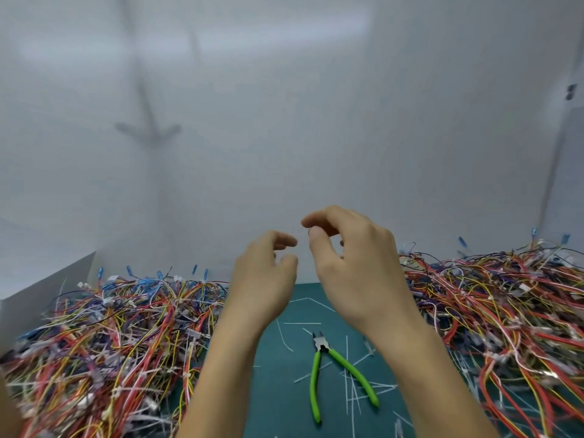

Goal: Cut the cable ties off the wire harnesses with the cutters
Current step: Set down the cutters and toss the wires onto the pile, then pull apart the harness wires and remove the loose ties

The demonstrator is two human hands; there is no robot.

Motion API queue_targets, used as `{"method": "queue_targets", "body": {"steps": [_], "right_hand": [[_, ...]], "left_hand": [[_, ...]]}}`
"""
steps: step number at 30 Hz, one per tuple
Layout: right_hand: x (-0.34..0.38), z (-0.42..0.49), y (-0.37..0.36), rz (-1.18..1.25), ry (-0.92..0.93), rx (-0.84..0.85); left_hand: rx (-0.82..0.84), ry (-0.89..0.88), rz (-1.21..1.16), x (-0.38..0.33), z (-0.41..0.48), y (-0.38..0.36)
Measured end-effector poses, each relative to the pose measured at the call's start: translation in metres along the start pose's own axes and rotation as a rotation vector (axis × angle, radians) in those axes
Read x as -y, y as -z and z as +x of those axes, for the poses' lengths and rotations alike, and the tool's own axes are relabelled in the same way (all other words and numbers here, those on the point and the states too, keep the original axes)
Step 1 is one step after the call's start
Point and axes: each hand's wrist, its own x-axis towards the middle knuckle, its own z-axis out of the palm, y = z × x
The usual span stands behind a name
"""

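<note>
Both my hands hover in the air above the green cutting mat [281, 393]. My left hand [262, 279] has loosely curled fingers, thumb and forefinger slightly apart, with nothing visible in it. My right hand [354, 257] is a little higher, and its thumb and forefinger pinch a tiny thin loop, apparently a bit of cable tie [310, 230]. The green-handled cutters [325, 368] lie on the mat below my hands with the handles spread, touched by neither hand. Tangled piles of coloured wire harnesses lie at the left [110, 343] and at the right [505, 311].
Several cut white tie scraps [350, 390] are scattered over the mat around the cutters. White walls enclose the workspace at the back and sides, with a low white panel [47, 289] at the left behind the pile.
</note>
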Motion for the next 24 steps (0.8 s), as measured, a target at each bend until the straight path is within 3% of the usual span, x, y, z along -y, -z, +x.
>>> {"method": "queue_targets", "body": {"steps": [4, 7, 12, 24], "right_hand": [[-0.001, -0.001, -0.002, -0.026, -0.004, 0.044], [-0.002, -0.002, -0.004, -0.052, -0.004, 0.085], [-0.003, -0.002, -0.007, -0.077, -0.002, 0.113], [-0.007, -0.002, -0.009, -0.088, -0.010, 0.120]], "left_hand": [[-0.190, 0.113, 0.646, 0.033, 0.004, 0.034], [-0.141, 0.314, 0.818, 0.061, 0.005, 0.049], [0.028, 0.433, 0.829, 0.095, 0.009, 0.055], [-0.070, 0.389, 0.746, 0.102, 0.015, 0.076]]}}
